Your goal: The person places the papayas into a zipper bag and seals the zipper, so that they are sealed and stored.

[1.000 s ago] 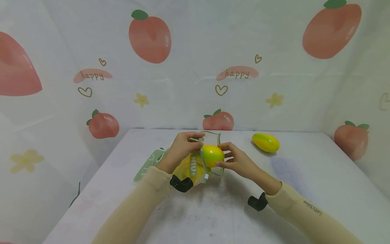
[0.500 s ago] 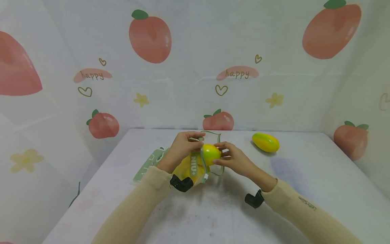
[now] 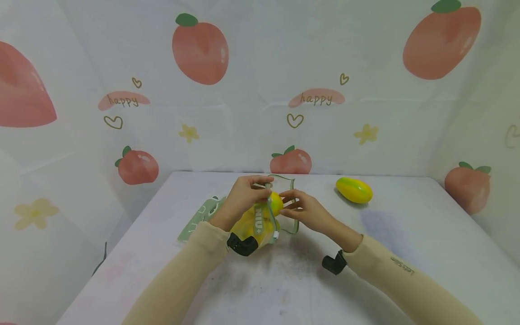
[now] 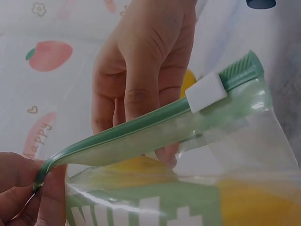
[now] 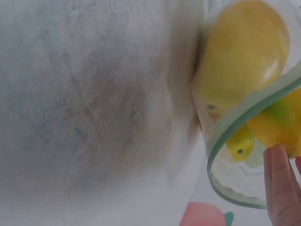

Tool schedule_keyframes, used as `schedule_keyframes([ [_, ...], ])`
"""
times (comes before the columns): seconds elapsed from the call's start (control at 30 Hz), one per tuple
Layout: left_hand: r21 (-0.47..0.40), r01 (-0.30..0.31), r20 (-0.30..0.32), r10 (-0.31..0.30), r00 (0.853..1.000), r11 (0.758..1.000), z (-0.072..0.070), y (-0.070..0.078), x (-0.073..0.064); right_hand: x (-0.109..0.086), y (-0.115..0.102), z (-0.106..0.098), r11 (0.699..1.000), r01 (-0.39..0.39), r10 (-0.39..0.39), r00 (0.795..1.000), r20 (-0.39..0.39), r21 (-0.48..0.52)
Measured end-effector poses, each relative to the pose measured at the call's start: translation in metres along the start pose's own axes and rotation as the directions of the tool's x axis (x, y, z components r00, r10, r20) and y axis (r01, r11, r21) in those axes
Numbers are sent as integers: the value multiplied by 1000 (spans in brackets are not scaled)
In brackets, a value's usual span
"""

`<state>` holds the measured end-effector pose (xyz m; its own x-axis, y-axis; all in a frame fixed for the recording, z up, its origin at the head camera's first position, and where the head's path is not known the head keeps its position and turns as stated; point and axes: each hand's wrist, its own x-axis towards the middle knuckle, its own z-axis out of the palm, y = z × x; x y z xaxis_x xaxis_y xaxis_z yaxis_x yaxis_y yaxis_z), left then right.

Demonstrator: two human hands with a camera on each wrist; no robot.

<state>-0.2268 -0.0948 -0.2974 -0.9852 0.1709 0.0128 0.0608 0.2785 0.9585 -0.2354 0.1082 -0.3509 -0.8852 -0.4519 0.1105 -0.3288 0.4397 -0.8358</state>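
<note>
Floppy plus slippery, I'm guessing

Zip bag (image 3: 258,219) is bulging mid-frame, probably sagging unless held by the rim (image 4: 127,129), where left hand (image 3: 243,196) is pinching. Right hand (image 3: 307,210) is touching the light-looking fruit (image 3: 276,204) inside, fingers nearly straight; cupping's looking safest.

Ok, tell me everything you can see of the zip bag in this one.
The zip bag looks like clear plastic, with a green zip strip, a white slider near one end of it, and a green panel lettered NIU+. It holds yellow fruit, and its open mouth faces the person's right. The left hand pinches the strip; the right hand is at the mouth, fingertips on a yellow-green fruit. Whether its underside rests on the table is unclear.
</note>
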Motion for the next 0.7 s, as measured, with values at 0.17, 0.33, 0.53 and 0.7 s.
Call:
schedule_keyframes([
  [0.17, -16, -11, 5, 11, 1000, 1000, -1, 0, 0, 2, 0, 4, 999, 45, -45, 999, 13, -7],
  [0.33, -18, -21, 7, 21, 1000, 1000, -1, 0, 0, 4, -2, 6, 997, 77, -76, 997, 29, -11],
  [0.53, -23, -28, 9, 28, 1000, 999, -2, 0, -1, 4, -3, 5, 996, 85, -85, 996, 30, -19],
  [0.7, -17, -22, 11, 22, 1000, 1000, -2, 0, -1, 1, -3, 3, 997, 72, -71, 997, 25, -27],
])
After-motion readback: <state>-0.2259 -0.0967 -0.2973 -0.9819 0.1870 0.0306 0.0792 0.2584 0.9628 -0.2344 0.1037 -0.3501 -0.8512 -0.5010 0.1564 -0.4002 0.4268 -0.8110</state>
